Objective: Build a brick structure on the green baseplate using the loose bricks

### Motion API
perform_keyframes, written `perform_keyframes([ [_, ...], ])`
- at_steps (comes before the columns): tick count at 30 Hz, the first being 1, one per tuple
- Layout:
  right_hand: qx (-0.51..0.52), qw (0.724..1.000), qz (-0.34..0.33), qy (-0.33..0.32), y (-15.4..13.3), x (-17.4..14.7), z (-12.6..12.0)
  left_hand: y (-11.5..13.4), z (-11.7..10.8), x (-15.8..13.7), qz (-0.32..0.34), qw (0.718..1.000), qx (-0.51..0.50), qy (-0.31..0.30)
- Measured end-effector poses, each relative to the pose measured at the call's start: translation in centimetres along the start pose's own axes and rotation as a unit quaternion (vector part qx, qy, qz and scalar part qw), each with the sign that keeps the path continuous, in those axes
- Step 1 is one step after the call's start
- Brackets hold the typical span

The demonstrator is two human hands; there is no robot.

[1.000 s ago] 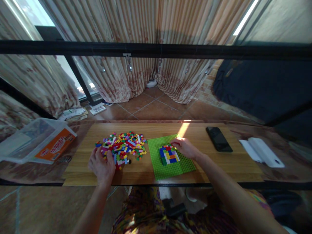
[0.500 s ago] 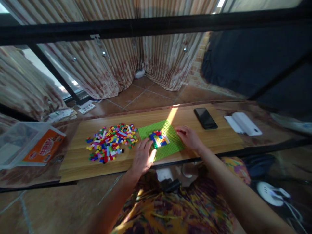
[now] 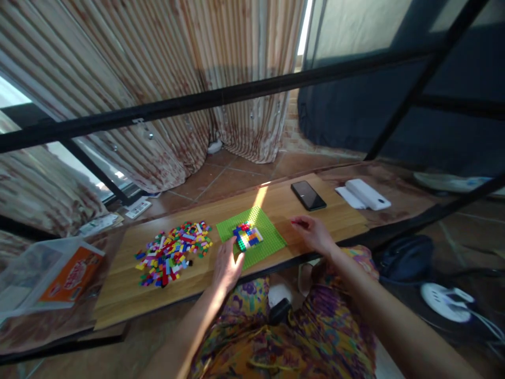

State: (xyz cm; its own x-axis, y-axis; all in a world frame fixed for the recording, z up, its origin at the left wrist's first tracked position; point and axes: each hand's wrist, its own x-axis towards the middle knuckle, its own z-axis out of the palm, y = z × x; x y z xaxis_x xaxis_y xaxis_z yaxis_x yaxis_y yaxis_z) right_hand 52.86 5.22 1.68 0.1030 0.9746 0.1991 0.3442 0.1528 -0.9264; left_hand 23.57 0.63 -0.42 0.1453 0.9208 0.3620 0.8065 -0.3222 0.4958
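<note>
Pleated beige curtains (image 3: 153,79) with reddish blotches hang down to brown floor tiles (image 3: 224,176), and there's a bright window (image 3: 11,95) peeking out far left. Black bar (image 3: 236,96) cuts right across, dark blue cloth (image 3: 355,113) on the right, plus a neat sunlight strip (image 3: 259,197) hitting the wood-grain surface (image 3: 118,284).

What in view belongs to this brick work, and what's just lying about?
In use:
green studded plastic baseplate
multicoloured brick patch on it
small red piece in the right hand's grip
loose multicoloured plastic bricks

Seemingly lying about:
black rectangular phone
white oblong object
clear, orange-labelled plastic box
</note>
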Motion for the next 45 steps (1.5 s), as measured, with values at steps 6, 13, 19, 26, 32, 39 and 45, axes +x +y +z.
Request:
perform_keyframes([
  [6, -0.010, 0.999, -0.032, -0.033, -1.5, 2.7, -0.6, 3.8, 3.0, 1.9, 0.044, 0.997, -0.043, -0.039],
  [13, -0.078, 0.989, -0.083, -0.091, -0.8, 6.8, -0.4, 6.8, 4.8, 3.2, 0.065, 0.996, -0.025, -0.062],
  [19, -0.130, 0.974, -0.085, -0.166, 0.2, 8.1, 1.0, 6.8, 4.7, 3.0, 0.065, 0.995, -0.004, -0.071],
  [26, -0.179, 0.948, -0.091, -0.247, 0.1, 9.1, 0.6, 7.0, 4.4, 3.1, 0.043, 0.994, -0.021, -0.094],
  [32, -0.148, 0.957, -0.049, -0.246, -0.1, 8.3, -0.4, 6.9, 4.4, 3.1, 0.038, 0.993, -0.030, -0.105],
  [39, -0.114, 0.960, -0.014, -0.256, 0.4, 8.1, -0.4, 7.1, 4.2, 3.2, 0.039, 0.992, -0.046, -0.110],
  [45, -0.040, 0.960, 0.044, -0.274, 0.5, 8.0, -0.5, 7.1, 4.1, 3.2, 0.042, 0.991, -0.053, -0.114],
])
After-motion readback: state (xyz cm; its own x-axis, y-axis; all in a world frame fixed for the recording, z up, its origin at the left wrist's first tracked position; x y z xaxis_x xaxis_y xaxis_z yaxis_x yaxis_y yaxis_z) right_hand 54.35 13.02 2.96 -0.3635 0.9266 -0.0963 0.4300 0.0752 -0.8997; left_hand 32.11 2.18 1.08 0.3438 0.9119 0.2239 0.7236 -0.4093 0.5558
